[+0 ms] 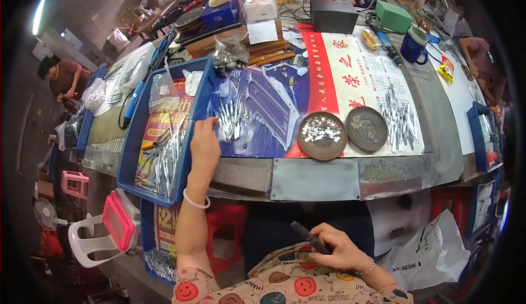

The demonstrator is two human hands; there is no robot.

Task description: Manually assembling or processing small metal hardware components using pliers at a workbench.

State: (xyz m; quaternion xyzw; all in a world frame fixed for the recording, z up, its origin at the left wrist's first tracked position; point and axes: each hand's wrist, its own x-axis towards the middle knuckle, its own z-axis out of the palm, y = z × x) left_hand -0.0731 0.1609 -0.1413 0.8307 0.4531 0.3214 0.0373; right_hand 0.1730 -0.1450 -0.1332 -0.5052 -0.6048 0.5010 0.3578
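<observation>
My left hand reaches over the right rim of the blue tray, beside a small pile of slim silver metal pieces on the table. Its fingers are bent and partly hidden, so I cannot see whether anything is between them. Many similar slim metal pieces lie in the tray on a printed sheet. Close to my body, below the table edge, my right hand is closed round a dark, stick-shaped tool that tilts up to the left.
Two round brown dishes stand on the mat, one with flat silver bits, one with darker small parts. More metal pieces lie to their right. A blue mug and boxes stand behind. Co-workers sit at both sides.
</observation>
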